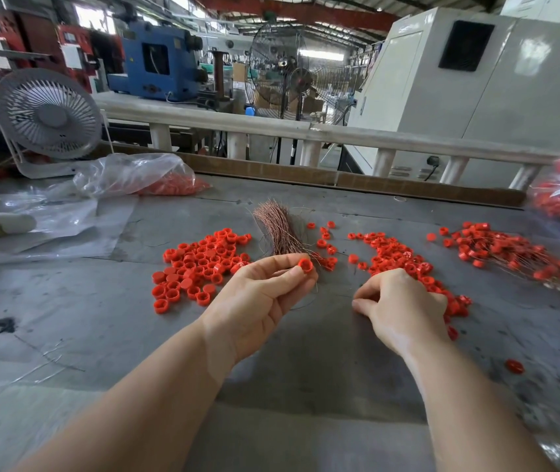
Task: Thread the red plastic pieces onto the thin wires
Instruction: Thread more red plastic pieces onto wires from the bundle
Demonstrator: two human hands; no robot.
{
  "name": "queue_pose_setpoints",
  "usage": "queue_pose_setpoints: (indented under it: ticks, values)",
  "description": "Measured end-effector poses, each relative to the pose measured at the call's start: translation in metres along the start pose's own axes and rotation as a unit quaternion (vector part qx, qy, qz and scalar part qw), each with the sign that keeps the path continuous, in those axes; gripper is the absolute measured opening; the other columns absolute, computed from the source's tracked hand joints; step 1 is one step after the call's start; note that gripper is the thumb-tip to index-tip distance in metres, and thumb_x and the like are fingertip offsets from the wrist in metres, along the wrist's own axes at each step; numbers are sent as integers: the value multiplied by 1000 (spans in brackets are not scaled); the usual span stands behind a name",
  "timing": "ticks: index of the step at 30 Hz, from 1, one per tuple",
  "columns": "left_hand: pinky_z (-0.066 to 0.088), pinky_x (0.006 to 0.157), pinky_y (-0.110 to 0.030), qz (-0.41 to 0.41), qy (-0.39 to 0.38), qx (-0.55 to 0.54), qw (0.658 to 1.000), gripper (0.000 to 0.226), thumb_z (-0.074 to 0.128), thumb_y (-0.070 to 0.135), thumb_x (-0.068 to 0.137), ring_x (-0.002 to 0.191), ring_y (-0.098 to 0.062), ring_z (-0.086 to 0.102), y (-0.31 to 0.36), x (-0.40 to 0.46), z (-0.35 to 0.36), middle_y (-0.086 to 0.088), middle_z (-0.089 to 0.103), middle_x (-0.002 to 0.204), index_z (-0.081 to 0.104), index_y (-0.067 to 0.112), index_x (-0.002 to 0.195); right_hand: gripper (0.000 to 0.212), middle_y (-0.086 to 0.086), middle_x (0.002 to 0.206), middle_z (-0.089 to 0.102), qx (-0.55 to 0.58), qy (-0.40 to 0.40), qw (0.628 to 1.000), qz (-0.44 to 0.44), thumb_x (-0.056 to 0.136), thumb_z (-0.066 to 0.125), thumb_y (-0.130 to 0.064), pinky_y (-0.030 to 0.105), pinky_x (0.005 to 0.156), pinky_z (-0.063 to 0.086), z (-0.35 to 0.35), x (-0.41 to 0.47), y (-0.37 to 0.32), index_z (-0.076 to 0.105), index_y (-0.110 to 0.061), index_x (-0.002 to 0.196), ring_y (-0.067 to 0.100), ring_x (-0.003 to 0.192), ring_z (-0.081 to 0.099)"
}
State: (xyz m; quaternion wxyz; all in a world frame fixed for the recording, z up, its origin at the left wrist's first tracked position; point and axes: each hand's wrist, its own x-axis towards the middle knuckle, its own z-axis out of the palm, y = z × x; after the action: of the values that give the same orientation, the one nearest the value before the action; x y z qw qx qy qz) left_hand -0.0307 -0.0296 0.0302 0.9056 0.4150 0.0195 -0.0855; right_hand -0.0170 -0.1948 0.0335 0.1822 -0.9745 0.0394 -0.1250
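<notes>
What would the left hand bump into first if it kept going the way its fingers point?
Probably the bundle of thin copper wires just beyond the left hand, which pinches a red plastic cap; depth is uncertain.

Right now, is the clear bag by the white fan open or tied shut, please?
Open: the bag lies slumped on the table, red pieces showing at its loose mouth.

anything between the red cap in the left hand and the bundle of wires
Nothing visible does. The left hand pinches the red cap right beside the near end of the wire bundle, with only bare table between them.
</notes>
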Motion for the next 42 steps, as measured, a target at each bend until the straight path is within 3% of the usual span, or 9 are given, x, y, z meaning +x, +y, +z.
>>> queue_pose_setpoints:
  ticks: [3, 7, 11, 15, 20, 27, 33, 42]
  values:
    - [57, 67, -19, -1, -2, -1, 1000, 15, 55, -7, 78, 72, -13, 69, 0, 0, 0, -9, 69, 75, 68, 0, 81, 16, -14, 66, 55, 1, 11, 1000, -12, 87, 65, -27, 31, 77, 20, 2, 0, 0, 61, -30, 71, 15, 74, 49]
    - [57, 65, -19, -2, -7, -6, 1000, 15, 61, -2, 65, 73, -13, 69, 0, 1, -1, -10, 70, 76, 74, 3, 71, 15, -10, 68, 57, 137, 45, 988, -56, 89, 60, -15, 32, 75, 43, 5, 2, 1, 60, -22, 76, 18, 75, 57]
    - [56, 64, -18, 0, -14, -13, 1000, 16, 60, 0, 64, 72, -12, 69, -1, 3, -2, -8, 70, 75, 75, 5, 69, 19, 2, 70, 65, 323, 62, 942, -66, 90, 57, -6, 32, 65, 49, 4, 3, -4, 58, -18, 74, 20, 69, 63]
    - [56, 64, -18, 8, -22, -11, 1000, 16, 61, 0, 64, 73, -12, 69, -2, 4, -3, -8, 71, 76, 75, 6, 70, 21, 2, 67, 64, 434, 48, 896, -76, 82, 66, 1, 23, 58, 53, 3, 0, -11, 61, -17, 72, 13, 62, 62]
    - [56, 66, -17, 25, -24, 2, 999, 16, 62, 2, 64, 73, -11, 69, -2, 5, -3, -7, 71, 75, 75, 7, 69, 28, -6, 70, 67, 475, 38, 871, -116, 74, 72, 5, 12, 66, 48, -1, -4, -17, 66, -22, 75, 1, 64, 60]
    - [55, 68, -17, 52, -28, 53, 997, 15, 55, -4, 80, 73, -10, 69, -5, 2, 0, -7, 71, 76, 67, 3, 83, 20, -7, 70, 65, 412, 72, 891, -178, 74, 75, -4, 11, 64, 46, 0, -8, -23, 64, -20, 79, 2, 64, 59]
    - [55, 74, -17, 58, -44, 61, 995, 17, 51, -6, 84, 79, -11, 68, -6, 2, 0, -10, 71, 84, 64, -2, 95, 30, -8, 81, 68, 381, 76, 889, -241, 78, 70, -1, 8, 67, 43, 0, -12, -27, 68, -30, 85, 0, 74, 61]
    - [55, 76, -19, 85, -38, 96, 991, 15, 53, -4, 84, 81, -13, 68, -6, 1, 1, -11, 70, 86, 65, -1, 93, 30, -10, 69, 68, 433, 65, 871, -223, 75, 72, 1, 12, 66, 48, 0, -12, -27, 66, -28, 76, 1, 66, 63]
